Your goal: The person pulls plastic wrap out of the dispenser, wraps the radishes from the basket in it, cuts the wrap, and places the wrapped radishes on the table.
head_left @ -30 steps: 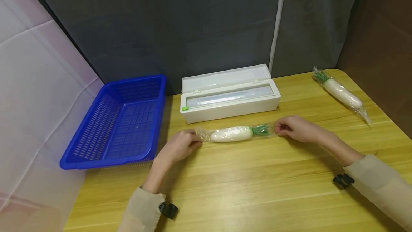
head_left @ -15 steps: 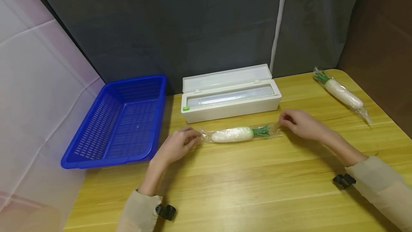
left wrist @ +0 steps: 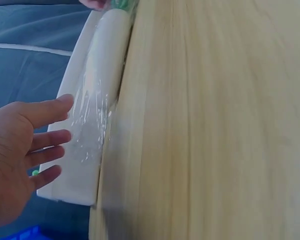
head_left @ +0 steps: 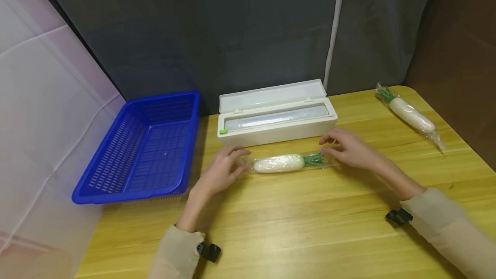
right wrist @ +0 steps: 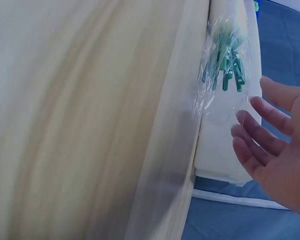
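Note:
A white radish with green stalks [head_left: 280, 163], wrapped in clear plastic film, lies crosswise on the table before me. My left hand [head_left: 221, 170] is at its root end, beside the loose film; in the left wrist view the thumb and fingers stand apart with nothing between them. At the stalk end is my right hand [head_left: 350, 149], its fingers spread and relaxed next to the film [right wrist: 205, 100] past the cut stalks [right wrist: 229, 65]. Neither hand grips the radish.
Behind the radish stands a white cling film box [head_left: 277, 130], lid up, with a roll inside. A blue plastic basket [head_left: 186, 150] sits at the left. Another wrapped radish [head_left: 412, 113] lies at the right back of the wooden table [head_left: 294, 227].
Both hands were pinching the film ends a second ago; their fingers have since let go and spread. The right hand has shifted left toward the stalks. The radish stays in about the same place.

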{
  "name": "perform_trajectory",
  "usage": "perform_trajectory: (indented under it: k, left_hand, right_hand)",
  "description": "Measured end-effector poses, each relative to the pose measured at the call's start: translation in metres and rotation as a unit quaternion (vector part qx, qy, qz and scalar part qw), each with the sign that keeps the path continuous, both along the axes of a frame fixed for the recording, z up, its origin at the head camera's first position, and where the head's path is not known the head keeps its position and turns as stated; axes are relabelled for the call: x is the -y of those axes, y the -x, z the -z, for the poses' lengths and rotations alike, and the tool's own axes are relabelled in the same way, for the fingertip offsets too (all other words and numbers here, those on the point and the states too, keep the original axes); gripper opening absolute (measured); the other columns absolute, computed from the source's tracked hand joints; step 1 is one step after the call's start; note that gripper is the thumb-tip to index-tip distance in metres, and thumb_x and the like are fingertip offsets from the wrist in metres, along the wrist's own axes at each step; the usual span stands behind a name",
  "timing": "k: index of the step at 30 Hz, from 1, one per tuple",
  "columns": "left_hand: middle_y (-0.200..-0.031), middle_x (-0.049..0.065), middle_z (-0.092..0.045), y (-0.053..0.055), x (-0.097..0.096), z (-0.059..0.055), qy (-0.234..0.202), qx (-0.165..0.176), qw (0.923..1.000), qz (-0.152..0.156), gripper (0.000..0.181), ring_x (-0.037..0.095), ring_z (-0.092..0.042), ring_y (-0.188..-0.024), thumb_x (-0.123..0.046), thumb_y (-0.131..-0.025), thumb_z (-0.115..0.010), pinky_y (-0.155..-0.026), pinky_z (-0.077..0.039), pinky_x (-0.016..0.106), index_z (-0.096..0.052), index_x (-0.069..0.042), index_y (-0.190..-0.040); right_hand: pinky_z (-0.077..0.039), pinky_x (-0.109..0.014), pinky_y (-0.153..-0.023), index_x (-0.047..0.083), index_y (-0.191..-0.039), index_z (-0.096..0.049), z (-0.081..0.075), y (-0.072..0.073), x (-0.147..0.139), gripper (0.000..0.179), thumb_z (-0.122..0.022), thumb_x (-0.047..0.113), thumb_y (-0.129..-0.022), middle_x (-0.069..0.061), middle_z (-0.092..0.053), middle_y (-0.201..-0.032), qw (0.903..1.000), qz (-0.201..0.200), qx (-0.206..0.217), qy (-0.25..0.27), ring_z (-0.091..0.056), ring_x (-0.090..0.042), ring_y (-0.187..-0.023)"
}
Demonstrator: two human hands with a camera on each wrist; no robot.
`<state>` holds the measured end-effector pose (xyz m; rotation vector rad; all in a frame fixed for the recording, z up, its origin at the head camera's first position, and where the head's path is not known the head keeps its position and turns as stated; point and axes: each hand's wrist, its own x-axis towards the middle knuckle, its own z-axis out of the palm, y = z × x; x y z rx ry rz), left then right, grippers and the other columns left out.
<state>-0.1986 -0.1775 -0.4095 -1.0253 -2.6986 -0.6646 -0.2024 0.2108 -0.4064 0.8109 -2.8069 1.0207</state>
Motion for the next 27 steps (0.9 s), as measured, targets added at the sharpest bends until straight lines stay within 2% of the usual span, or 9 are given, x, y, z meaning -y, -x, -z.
perform_trajectory:
  k: [5, 11, 17, 22, 27]
  left_hand:
    - [-0.132, 0.013, -0.061, 0.003, -0.01, 0.002, 0.032, 0.045, 0.9985, -0.006, 0.045, 0.033, -0.051, -0.127, -0.029, -0.092, -0.075, -0.109, -0.035, 0.058, -0.066, -0.007, -0.131]
    - [-0.129, 0.012, -0.065, 0.006, -0.016, 0.004, 0.06, 0.091, 0.9941, 0.003, 0.05, 0.032, -0.054, -0.125, -0.032, -0.09, -0.077, -0.109, -0.034, 0.054, -0.065, -0.006, -0.131]
    - [-0.12, 0.009, -0.069, 0.008, -0.019, 0.006, 0.059, 0.095, 0.9937, 0.006, 0.05, 0.029, -0.059, -0.119, -0.031, -0.085, -0.081, -0.105, -0.034, 0.054, -0.067, -0.006, -0.126]
    - [-0.106, 0.004, -0.07, 0.009, -0.021, 0.006, 0.067, 0.088, 0.9939, 0.007, 0.04, 0.025, -0.06, -0.108, -0.026, -0.085, -0.082, -0.107, -0.03, 0.059, -0.07, -0.008, -0.119]
    - [-0.101, 0.006, -0.069, 0.01, -0.021, 0.007, 0.072, 0.068, 0.995, 0.017, 0.026, 0.025, -0.063, -0.1, -0.018, -0.09, -0.078, -0.101, -0.038, 0.054, -0.073, -0.004, -0.111]
  right_hand:
    - [-0.05, -0.05, -0.094, 0.003, -0.114, -0.068, 0.003, 0.003, 0.007, 0.031, -0.078, 0.021, -0.091, -0.009, -0.069, -0.111, 0.9991, -0.027, 0.031, -0.012, -0.062, -0.03, -0.107]
    - [-0.052, -0.047, -0.092, 0.005, -0.113, -0.068, 0.006, 0.005, 0.012, 0.033, -0.079, 0.024, -0.089, -0.003, -0.07, -0.109, 0.9943, -0.069, 0.079, -0.015, -0.065, -0.022, -0.103]
    - [-0.05, -0.049, -0.095, 0.004, -0.116, -0.067, 0.007, 0.006, 0.011, 0.039, -0.082, 0.025, -0.086, -0.004, -0.069, -0.112, 0.9922, -0.082, 0.085, -0.038, -0.062, -0.024, -0.106]
    - [-0.049, -0.049, -0.094, 0.0, -0.119, -0.066, 0.007, 0.007, 0.012, 0.045, -0.084, 0.02, -0.084, -0.008, -0.067, -0.116, 0.9902, -0.073, 0.098, -0.068, -0.061, -0.025, -0.106]
    - [-0.05, -0.045, -0.086, -0.001, -0.118, -0.068, 0.006, 0.009, 0.013, 0.041, -0.083, 0.021, -0.085, -0.009, -0.068, -0.111, 0.9889, -0.067, 0.1, -0.088, -0.059, -0.022, -0.096]
